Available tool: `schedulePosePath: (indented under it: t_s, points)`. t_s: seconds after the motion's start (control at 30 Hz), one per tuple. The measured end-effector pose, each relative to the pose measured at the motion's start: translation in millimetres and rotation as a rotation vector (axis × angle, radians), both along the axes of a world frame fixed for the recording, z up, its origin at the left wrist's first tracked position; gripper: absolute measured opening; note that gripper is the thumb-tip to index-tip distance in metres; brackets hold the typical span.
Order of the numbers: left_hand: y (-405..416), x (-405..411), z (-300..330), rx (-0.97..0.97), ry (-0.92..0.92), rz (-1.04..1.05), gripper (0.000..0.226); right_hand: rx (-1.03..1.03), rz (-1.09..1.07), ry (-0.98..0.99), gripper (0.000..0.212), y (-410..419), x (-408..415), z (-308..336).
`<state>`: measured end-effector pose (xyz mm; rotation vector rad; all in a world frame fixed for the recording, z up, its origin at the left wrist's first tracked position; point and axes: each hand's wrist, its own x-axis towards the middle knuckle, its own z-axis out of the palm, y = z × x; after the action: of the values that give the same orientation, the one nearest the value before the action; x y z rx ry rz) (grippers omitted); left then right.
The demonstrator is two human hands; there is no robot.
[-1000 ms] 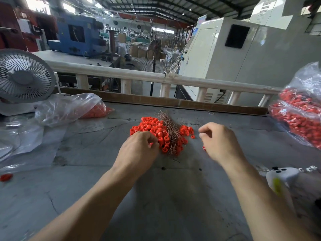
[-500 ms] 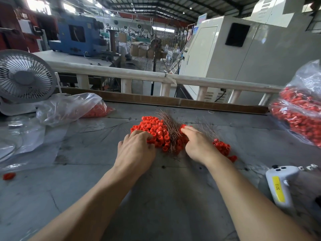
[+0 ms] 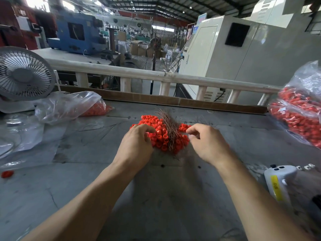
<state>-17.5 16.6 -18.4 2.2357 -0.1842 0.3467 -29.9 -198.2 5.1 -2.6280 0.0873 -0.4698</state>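
Note:
A pile of small red plastic caps (image 3: 156, 123) lies mid-table, and a bundle of thin copper-coloured wires (image 3: 169, 122) rests across it. Just right of the bundle sit a few more caps (image 3: 184, 126). My left hand (image 3: 137, 145) rests on the pile's left edge with its fingers curled over the caps and its thumb hidden. My right hand (image 3: 208, 145) hovers just right of the bundle, forefinger and thumb pinched together, seemingly on one thin wire that is too fine and blurred to make out.
On the grey table (image 3: 165, 197) are a desk fan (image 3: 24, 73) and a clear bag holding red caps (image 3: 69, 105) at left, a full bag of red caps (image 3: 298, 110) at right, a white handheld device (image 3: 279, 180) near right and a stray cap (image 3: 7, 173). A railing (image 3: 139, 73) bounds the far edge.
My right hand reached into the wire bundle half a second ago and has now drawn back to the right in a pinch. My left hand stayed on the caps.

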Motion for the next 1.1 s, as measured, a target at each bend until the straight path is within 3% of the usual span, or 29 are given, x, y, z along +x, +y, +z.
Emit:
schedulePosePath:
  t_s: [0.03,0.1,0.17,0.4,0.57,0.63,0.73,0.9,1.0,1.1]
  points:
    - [1,0,1,-0.008,-0.012,0.025,0.035,-0.011,-0.042,0.003,0.009,0,-1,1]
    - [5,0,4,-0.016,-0.024,0.077,0.037,-0.060,-0.102,0.045,0.028,4,-2,0]
    - [7,-1,6,-0.004,-0.032,0.117,0.037,-0.092,-0.126,0.104,0.034,12,-3,-2]
    - [8,-4,4,0.199,-0.014,0.115,0.021,-0.130,-0.152,0.126,0.020,22,-5,-3]
    - [5,-4,1,0.257,-0.067,0.044,0.006,-0.090,-0.246,-0.091,0.016,21,-7,3]
    - [0,-5,0,0.292,-0.070,0.038,0.012,-0.055,-0.264,-0.200,0.017,22,-8,5]
    - [-4,-4,-2,0.348,-0.070,0.055,0.022,0.045,-0.226,-0.321,0.021,24,-9,7]
    - [-3,-3,-5,0.365,-0.099,0.076,0.017,0.249,-0.117,-0.499,0.016,27,-9,8]
    - [-2,-4,-3,0.218,-0.092,0.050,0.008,0.448,-0.063,-0.564,0.013,26,-4,7]
    - [-2,-5,4,-0.112,-0.003,0.004,0.007,0.594,0.010,-0.637,0.016,24,-4,10]
